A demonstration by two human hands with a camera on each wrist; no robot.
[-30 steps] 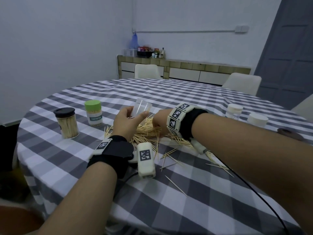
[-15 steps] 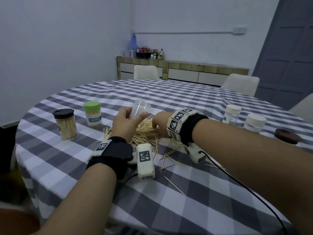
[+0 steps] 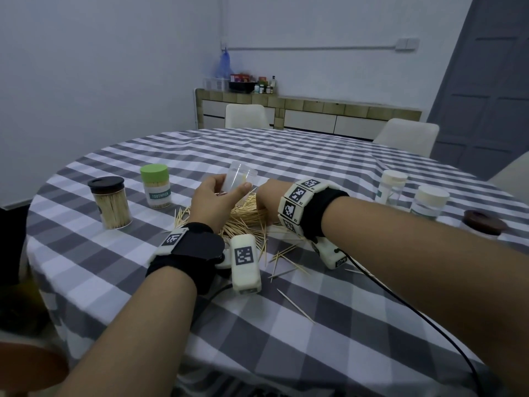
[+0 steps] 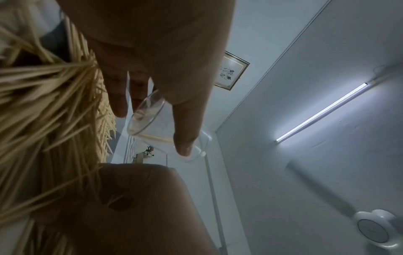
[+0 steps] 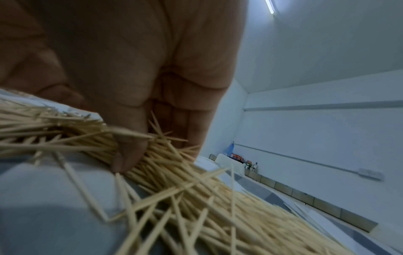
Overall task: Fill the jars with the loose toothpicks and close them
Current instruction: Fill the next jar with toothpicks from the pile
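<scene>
Here, the left hand [image 3: 219,199] grips a clear jar [image 3: 240,179]; at 3 o'clock, the right hand [image 5: 139,96] pinches loose toothpicks [image 5: 165,165].

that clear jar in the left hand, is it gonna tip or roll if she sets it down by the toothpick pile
Probably yes. The clear jar looks thin-walled and nearly empty, just a few sticks inside, so likely very light and easy to knock over. It is round, so on its side it would likely roll. The toothpick pile is an uneven footing; the bare tablecloth seems safer. The left hand grips it tilted.
</scene>
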